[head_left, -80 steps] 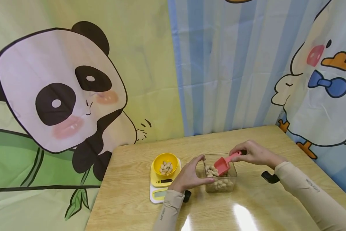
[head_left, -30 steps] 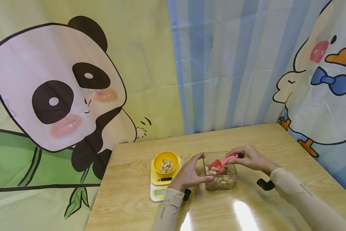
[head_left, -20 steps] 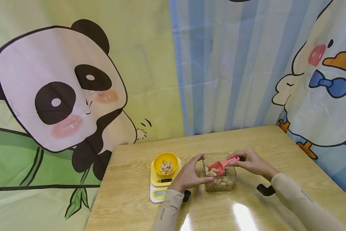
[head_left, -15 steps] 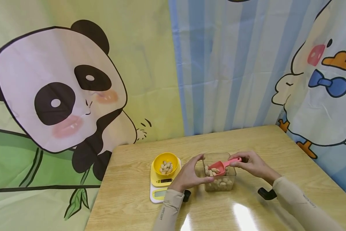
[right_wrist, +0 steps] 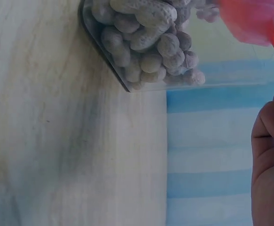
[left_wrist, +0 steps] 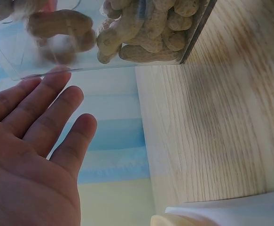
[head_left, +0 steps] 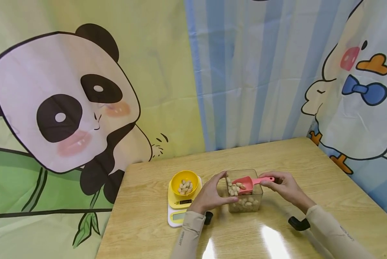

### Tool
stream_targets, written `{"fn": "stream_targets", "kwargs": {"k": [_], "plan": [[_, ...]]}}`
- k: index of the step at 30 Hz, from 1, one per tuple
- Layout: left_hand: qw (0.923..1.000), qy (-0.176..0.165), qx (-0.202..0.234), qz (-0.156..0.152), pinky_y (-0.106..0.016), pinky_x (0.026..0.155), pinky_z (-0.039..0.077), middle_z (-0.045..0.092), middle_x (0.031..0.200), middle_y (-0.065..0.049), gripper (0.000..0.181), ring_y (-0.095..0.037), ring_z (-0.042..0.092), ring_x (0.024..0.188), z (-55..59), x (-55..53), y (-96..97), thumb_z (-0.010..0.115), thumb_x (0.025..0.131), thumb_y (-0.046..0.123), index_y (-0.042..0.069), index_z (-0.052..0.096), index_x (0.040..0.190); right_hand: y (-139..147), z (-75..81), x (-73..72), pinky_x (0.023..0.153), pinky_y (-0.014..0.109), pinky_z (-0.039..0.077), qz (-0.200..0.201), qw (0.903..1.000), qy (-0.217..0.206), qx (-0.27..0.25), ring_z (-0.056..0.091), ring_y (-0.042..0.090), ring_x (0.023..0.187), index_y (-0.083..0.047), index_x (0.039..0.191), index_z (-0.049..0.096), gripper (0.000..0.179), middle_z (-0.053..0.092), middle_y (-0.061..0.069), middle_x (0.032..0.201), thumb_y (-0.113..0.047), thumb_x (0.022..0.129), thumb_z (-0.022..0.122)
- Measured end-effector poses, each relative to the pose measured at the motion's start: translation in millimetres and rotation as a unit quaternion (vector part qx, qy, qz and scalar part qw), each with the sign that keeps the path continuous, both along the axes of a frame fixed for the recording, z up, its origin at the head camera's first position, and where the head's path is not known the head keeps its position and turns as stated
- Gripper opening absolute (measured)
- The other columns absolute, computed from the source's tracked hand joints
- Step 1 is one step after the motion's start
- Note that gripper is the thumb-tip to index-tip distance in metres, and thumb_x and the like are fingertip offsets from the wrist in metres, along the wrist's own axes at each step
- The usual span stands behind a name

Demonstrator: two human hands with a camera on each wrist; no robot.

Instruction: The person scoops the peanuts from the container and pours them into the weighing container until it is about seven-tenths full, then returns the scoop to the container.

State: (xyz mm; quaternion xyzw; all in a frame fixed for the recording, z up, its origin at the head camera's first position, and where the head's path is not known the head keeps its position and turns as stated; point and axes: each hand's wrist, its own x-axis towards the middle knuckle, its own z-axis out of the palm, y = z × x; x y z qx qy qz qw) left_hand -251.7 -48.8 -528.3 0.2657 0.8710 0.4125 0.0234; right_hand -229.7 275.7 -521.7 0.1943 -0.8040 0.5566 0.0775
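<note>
A clear square container (head_left: 260, 198) of unshelled peanuts (head_left: 233, 189) stands on the table. My left hand (head_left: 210, 196) holds its left side, with the thumb on the front wall and fingertips at the back-left; in the left wrist view the fingertips (left_wrist: 59, 74) touch the wall. My right hand (head_left: 284, 185) pinches the handle of a pink scoop (head_left: 246, 184), which lies low-angled inside the container, peanuts at its mouth. The scoop also shows through the clear wall in the right wrist view. Left of the container, a yellow bowl (head_left: 175, 179) with several peanuts sits on a kitchen scale (head_left: 178, 217).
The wooden table (head_left: 141, 216) ends at a curtain (head_left: 167, 118) printed with a panda and a duck. Black wrist-camera mounts show below each wrist, the right one (head_left: 298, 223) close over the tabletop.
The scoop has gone from steeply tilted to flatter, its handle now lower and pointing right. My right hand has lowered with it. My left hand keeps its place on the container.
</note>
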Motion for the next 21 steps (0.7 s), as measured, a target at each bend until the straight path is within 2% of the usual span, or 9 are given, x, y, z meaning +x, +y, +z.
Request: {"fn": "stream_targets", "kwargs": {"k": [4,8,12,21], "plan": [[1.0000,0.002,-0.004,0.002,-0.046,0.114,0.039,0.044,0.150,0.021,0.108,-0.011,0.040,0.142,0.4,0.6,-0.4,0.073,0.069,0.081,0.041,0.028,0.158,0,-5.2,0.8,0.048,0.031,0.042,-0.015,0.9998,0.002,-0.014,0.045,0.016,0.056,-0.010,0.115,0.075,0.019,0.058,0.010,0.073,-0.009,0.097,0.070],[1.0000,0.002,-0.007,0.003,-0.047,0.114,0.039,0.044,0.150,0.021,0.106,-0.011,0.040,0.142,1.0,1.0,-0.8,0.073,0.069,0.081,0.043,0.027,0.158,0,-8.8,0.7,0.047,0.032,0.041,-0.016,0.9995,0.007,-0.026,0.043,0.018,0.056,-0.010,0.114,0.074,0.018,0.053,0.006,0.068,-0.008,0.097,0.069],[1.0000,0.002,-0.007,0.003,-0.047,0.114,0.039,0.044,0.151,0.021,0.106,-0.012,0.040,0.142,0.8,0.9,-0.7,0.073,0.070,0.081,0.044,0.027,0.157,0,-10.4,0.5,0.046,0.032,0.038,-0.010,0.9994,0.012,-0.032,0.039,0.019,0.054,-0.010,0.114,0.074,0.019,0.050,0.006,0.066,-0.006,0.097,0.068],[1.0000,0.004,-0.003,0.004,-0.047,0.114,0.039,0.043,0.151,0.022,0.106,-0.011,0.040,0.142,-1.2,1.3,0.1,0.072,0.069,0.081,0.044,0.027,0.157,2,-12.2,0.7,0.045,0.032,0.037,-0.017,0.9993,0.010,-0.031,0.040,0.019,0.055,-0.008,0.116,0.074,0.019,0.052,0.006,0.068,-0.006,0.098,0.067]]}}
